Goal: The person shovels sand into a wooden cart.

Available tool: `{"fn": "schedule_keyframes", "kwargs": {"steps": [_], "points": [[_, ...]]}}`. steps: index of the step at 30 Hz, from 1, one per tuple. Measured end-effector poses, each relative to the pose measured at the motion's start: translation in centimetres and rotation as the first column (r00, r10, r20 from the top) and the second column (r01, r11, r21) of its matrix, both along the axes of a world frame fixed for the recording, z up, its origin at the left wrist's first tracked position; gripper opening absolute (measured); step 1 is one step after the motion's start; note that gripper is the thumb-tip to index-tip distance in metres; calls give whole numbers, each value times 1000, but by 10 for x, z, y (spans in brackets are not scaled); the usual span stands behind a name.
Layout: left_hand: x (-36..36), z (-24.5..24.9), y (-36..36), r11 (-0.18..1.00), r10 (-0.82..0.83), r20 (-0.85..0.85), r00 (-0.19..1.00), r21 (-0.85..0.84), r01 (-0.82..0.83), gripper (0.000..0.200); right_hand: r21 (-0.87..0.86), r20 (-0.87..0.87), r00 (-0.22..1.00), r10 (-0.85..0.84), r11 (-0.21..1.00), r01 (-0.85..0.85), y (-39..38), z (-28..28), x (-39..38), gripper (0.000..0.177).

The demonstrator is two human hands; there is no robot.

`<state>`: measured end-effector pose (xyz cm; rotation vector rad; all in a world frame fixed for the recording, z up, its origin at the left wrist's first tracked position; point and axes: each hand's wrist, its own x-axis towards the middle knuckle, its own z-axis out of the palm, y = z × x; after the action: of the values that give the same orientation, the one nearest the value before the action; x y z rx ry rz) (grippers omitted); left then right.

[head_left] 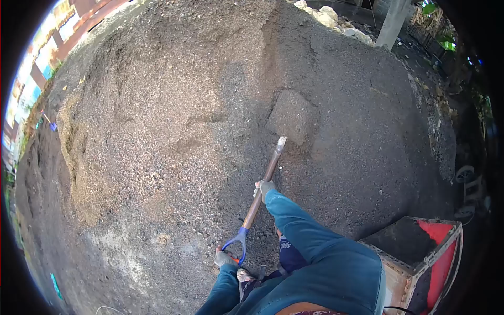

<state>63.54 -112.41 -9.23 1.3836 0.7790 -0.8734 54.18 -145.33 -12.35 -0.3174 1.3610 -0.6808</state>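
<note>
A shovel [261, 191] with a brown shaft and a blue D-shaped handle slants up and away from my body. My left hand [226, 258] is closed around the blue handle at the near end. Further up, my right hand [265, 187] grips the shaft. Both hands seem to wear greyish gloves. At the far end, the blade is covered by a load of dark gravelly sand [292, 116], so its metal is mostly hidden. The load lies against the slope of a big sand and gravel pile [173, 105].
At the lower right stands a red and white metal-edged container [443, 236] with dark material in it. Pale rocks [328, 18] and a post [394, 23] are behind the pile. A second blue-handled tool [51, 125] lies far left. Wheels [464, 174] show at the right.
</note>
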Motion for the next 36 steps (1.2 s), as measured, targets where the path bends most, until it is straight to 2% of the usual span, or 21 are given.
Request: {"fn": "schedule_keyframes", "kwargs": {"steps": [3, 4, 7, 9, 11, 12, 13, 14, 15, 17, 19, 21, 22, 23, 25, 26, 28, 29, 30, 32, 36], "points": [[16, -13, 73, 996, -64, 89, 994, 70, 58, 22, 90, 2, 989, -149, 985, 149, 82, -3, -24, 35], [18, -18, 86, 992, -90, 129, 988, 105, 76, 20, 116, 20, 981, -195, 975, 192, 107, -3, -40, 31], [7, -6, 106, 955, -297, 132, 946, 42, 294, 19, 154, -4, 921, -389, 910, 385, 162, 10, -108, 20], [-4, 8, 85, 870, -485, 203, 850, 15, 493, 23, 139, -45, 855, -517, 844, 518, 184, 4, -172, 11], [-20, 3, 43, 733, -640, 336, 691, -3, 681, 24, 92, 99, 716, -691, 723, 685, 198, 34, -237, 13], [-32, 10, 11, 596, -730, 399, 555, -25, 803, 24, 54, 120, 633, -765, 642, 765, 200, 57, -270, 16], [-52, 92, -26, 461, -798, 380, 467, -112, 880, 28, 22, 153, 548, -822, 557, 830, 201, 81, -303, 18], [-73, 111, -58, 304, -782, 555, 283, -58, 951, 33, -44, 221, 472, -854, 474, 879, 204, 104, -341, 19], [-92, 137, -82, 130, -694, 719, 10, 112, 985, 35, -151, 335, 415, -846, 387, 910, 210, 128, -366, 22], [-112, 231, -93, 37, -415, 876, -247, 287, 957, 37, -319, 580, 425, -695, 286, 903, 224, 166, -400, 24], [-101, 278, -65, -48, -402, 902, -160, 154, 987, 38, -341, 656, 492, -573, 356, 870, 232, 176, -409, 21], [-77, 281, -26, -119, -476, 874, -100, 49, 992, 34, -280, 436, 573, -694, 501, 819, 228, 200, -362, 15], [-57, 272, -5, -150, -651, 756, 69, -217, 965, 31, -346, 364, 675, -642, 579, 738, 223, 192, -338, 13], [-40, 260, 16, -110, -802, 564, 198, -464, 879, 28, -255, 328, 706, -627, 661, 706, 210, 180, -315, 14], [-19, 215, 62, 166, -852, 261, 454, -688, 706, 21, -268, 351, 788, -506, 752, 603, 192, 172, -252, 17], [-14, 202, 80, 313, -825, 87, 558, -751, 581, 18, -196, 367, 786, -498, 784, 588, 185, 184, -216, 16], [-14, 200, 96, 457, -716, -70, 695, -799, 390, 13, -268, 397, 856, -330, 851, 452, 163, 183, -167, 15], [-18, 200, 99, 514, -646, -151, 748, -811, 280, 11, -273, 333, 897, -292, 880, 388, 147, 184, -147, 15], [-24, 205, 94, 567, -595, -151, 790, -775, 279, 12, -274, 266, 932, -248, 907, 320, 130, 184, -129, 14], [-32, 203, 77, 564, -540, -170, 825, -800, 204, 13, -257, 109, 978, -178, 945, 201, 96, 197, -101, 14], [-50, 208, 2, 592, -424, -221, 878, -801, 84, 12, -239, 24, 999, -46, 970, 50, 5, 188, -82, 10]]}}
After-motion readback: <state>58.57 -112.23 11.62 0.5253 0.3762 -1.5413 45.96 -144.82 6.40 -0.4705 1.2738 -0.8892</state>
